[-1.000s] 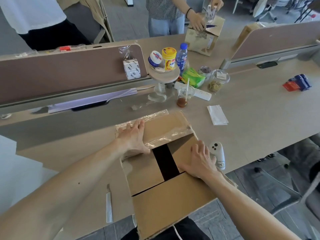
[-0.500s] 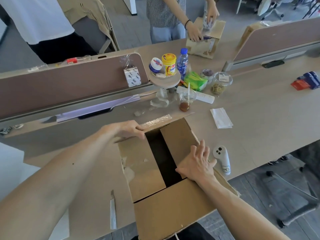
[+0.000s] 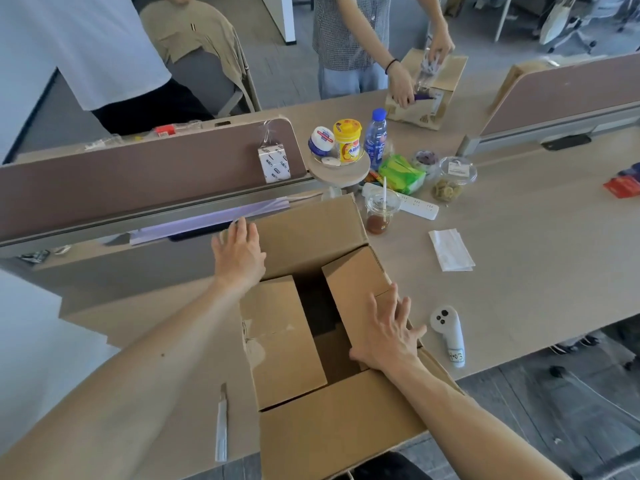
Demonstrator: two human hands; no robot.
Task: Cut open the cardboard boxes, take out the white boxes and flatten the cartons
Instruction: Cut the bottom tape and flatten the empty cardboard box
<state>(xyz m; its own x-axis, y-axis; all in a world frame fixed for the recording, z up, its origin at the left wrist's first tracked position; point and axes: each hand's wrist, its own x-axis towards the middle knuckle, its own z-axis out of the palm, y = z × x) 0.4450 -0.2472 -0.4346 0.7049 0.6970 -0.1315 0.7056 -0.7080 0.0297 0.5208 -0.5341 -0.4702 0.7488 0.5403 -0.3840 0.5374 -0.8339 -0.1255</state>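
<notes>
A brown cardboard box [image 3: 332,424] lies on the desk in front of me with its top flaps partly apart and a dark gap between the two inner flaps. My left hand [image 3: 239,254] rests with straight fingers on the raised far flap [image 3: 311,233] at its left end. My right hand [image 3: 388,334] presses flat on the right inner flap [image 3: 353,282]. The left inner flap [image 3: 280,337] lies level. No white box shows inside the gap. A utility knife [image 3: 221,424] lies on the desk left of the box.
A white controller [image 3: 448,334] lies right of the box. Behind stand an iced drink cup [image 3: 381,211], a power strip [image 3: 417,207], snack jars, a bottle and a napkin [image 3: 450,249]. A desk divider [image 3: 145,174] runs at the left. Across the desk a person handles another carton [image 3: 427,95].
The far flap has swung up and now stands open. My left hand went from gripping its edge to resting flat on it. My right hand stays on the right inner flap.
</notes>
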